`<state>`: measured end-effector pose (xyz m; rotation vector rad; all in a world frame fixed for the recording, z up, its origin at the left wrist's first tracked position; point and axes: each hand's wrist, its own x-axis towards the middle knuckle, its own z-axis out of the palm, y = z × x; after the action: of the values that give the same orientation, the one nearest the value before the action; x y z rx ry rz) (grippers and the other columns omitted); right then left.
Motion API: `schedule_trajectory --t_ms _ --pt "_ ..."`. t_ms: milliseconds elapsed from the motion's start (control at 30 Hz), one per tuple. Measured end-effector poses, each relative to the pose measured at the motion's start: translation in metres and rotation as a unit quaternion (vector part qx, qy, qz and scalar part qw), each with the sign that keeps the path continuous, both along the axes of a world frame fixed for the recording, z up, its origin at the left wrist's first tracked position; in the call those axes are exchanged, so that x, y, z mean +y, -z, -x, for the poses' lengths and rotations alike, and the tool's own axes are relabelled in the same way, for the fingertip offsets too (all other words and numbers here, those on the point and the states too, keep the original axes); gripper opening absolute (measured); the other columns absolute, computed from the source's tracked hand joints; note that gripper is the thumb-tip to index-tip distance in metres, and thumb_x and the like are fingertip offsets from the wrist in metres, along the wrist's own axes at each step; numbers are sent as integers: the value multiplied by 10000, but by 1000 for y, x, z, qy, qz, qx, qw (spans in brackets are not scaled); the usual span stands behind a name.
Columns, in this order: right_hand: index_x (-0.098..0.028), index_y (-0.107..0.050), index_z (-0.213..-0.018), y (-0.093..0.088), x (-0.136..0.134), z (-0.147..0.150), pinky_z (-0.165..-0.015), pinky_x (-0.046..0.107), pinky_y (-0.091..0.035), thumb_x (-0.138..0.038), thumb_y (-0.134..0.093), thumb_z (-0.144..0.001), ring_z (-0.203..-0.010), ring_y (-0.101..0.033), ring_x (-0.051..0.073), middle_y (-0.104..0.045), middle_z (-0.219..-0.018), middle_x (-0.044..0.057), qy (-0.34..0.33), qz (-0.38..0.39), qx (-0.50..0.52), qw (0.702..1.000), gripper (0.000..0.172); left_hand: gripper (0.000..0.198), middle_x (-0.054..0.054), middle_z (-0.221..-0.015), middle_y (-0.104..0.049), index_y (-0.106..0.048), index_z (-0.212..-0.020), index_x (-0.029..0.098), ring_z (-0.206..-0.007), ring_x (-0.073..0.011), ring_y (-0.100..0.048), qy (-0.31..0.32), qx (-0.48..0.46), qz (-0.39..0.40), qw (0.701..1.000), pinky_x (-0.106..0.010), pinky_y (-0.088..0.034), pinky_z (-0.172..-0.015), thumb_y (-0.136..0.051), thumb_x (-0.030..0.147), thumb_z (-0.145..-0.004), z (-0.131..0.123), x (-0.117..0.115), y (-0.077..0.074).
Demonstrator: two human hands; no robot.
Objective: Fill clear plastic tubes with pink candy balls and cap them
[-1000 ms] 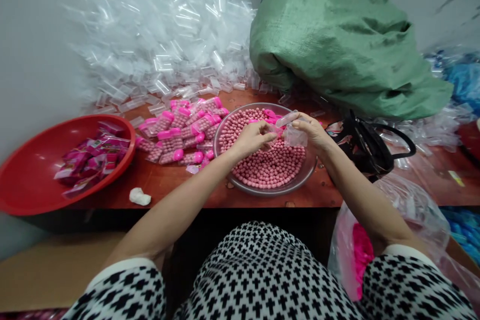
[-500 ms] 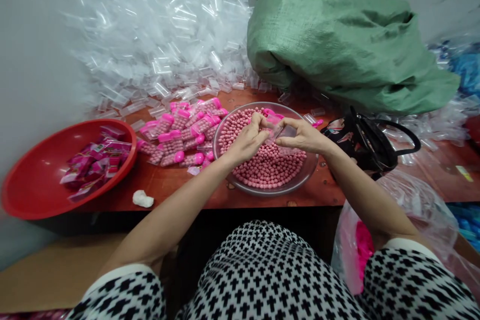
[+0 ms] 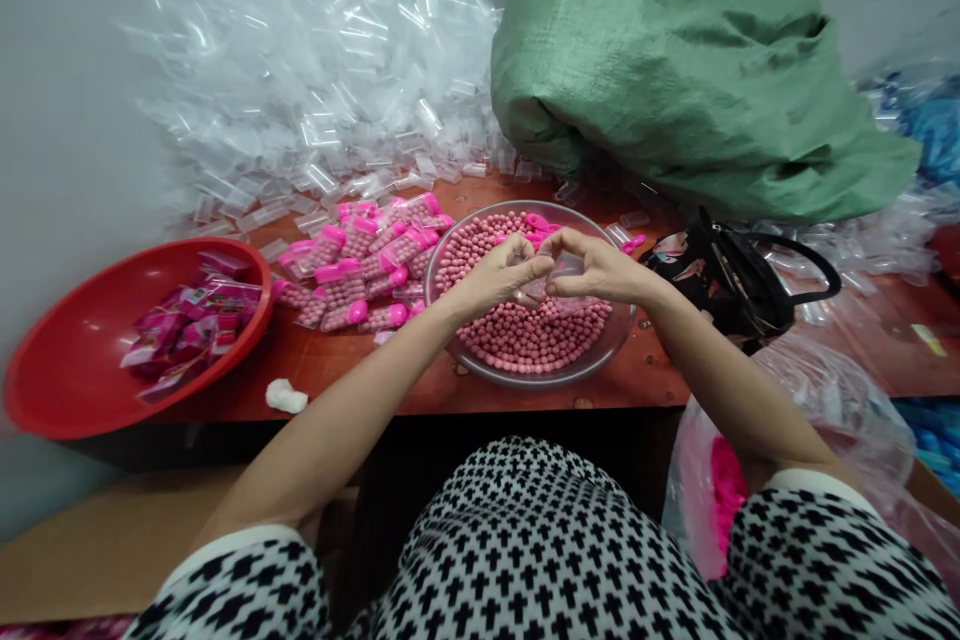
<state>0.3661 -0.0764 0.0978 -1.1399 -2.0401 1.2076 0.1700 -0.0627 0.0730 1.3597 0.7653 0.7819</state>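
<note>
We see a green sack, a black handbag on the counter, a small white lump, cardboard below

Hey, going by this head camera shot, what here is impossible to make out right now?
All in the head view:
Clear plastic: full shape hidden by the left hand and right hand.
Beads directly behind the hands: hidden by them.
Green sack: inside hidden by its own cloth.
Pink packets: print too small to read.
Blue pile: cut off by the right edge.
</note>
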Motion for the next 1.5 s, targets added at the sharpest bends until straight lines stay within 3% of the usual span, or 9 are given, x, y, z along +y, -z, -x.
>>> schedule_trajectory --t_ms 100,267,367,533,733,933,1167,1333,1500 --pt "-204 -522 -1119 6 2 -2 -678 266 -424 -376 -779 -739 -738 -537 131 -611 -943 -4 40 -10 14 999 489 606 28 -760 -576 -467 -934 209 -638 -134 -590 10 11 49 999 -275 -532 -567 -848 579 -641 1 -4 2" --pt "-205 -518 -1041 18 8 -2 -664 260 -404 -543 -776 -749 -741 -520 130 -580 -926 -1 48 -42 24 998 517 511 21 -713 -595 -604 -1016 172 -604 -124 -554 -12 41 -27 999 -252 -470 -570 -838 452 -659 4 -4 2" --pt "-204 -537 -991 22 10 0 -590 250 -344 -667 -663 -810 -628 -464 121 -538 -751 -38 100 -31 13 994 512 414 -30 -880 -670 -658 -955 157 -772 -158 -611 -74 40 -101 991 -278 -485 -689 -818 408 -668 5 1 4" --pt "-198 -568 -877 19 11 8 -636 279 -346 -801 -564 -801 -647 -510 156 -552 -671 -24 194 -121 -76 971 608 321 27 -764 -612 -600 -841 181 -710 -135 -556 -185 119 -204 954 -253 -428 -662 -834 326 -676 3 4 5" --pt "-221 -529 -836 14 4 16 -651 302 -369 -917 -250 -828 -695 -576 196 -590 -716 20 187 -117 -80 972 750 372 16 -877 -664 -601 -949 195 -723 -131 -577 -157 192 -337 908 -255 -428 -693 -859 346 -727 -6 1 -4" --pt "-201 -591 -953 17 1 17 -692 302 -437 -944 -356 -767 -811 -617 204 -645 -859 34 216 -87 14 972 801 386 24 -846 -655 -597 -953 199 -730 -130 -595 -145 165 -357 908 -248 -437 -697 -855 395 -744 -9 2 2" --pt "-199 -603 -804 38 12 11 -498 241 -397 -805 -611 -776 -546 -476 108 -558 -667 -19 174 119 206 955 607 470 -27 -1016 -721 -564 -956 206 -847 -155 -655 -158 51 -279 946 -260 -486 -750 -845 504 -725 -2 2 0" --pt "-173 -663 -1020 29 9 16 -379 232 -380 -740 -514 -893 -479 -526 125 -663 -693 37 182 247 303 902 601 508 -82 -1189 -720 -557 -938 212 -1070 -221 -670 -131 39 -275 952 -324 -510 -907 -870 517 -678 3 -1 -4" --pt "-217 -623 -1175 20 -1 27 -274 179 -311 -590 -601 -915 -408 -575 130 -622 -596 -22 155 294 287 898 456 471 -33 -1004 -711 -633 -988 213 -937 -188 -652 -130 17 -274 953 -288 -507 -834 -854 514 -700 0 -4 -6"
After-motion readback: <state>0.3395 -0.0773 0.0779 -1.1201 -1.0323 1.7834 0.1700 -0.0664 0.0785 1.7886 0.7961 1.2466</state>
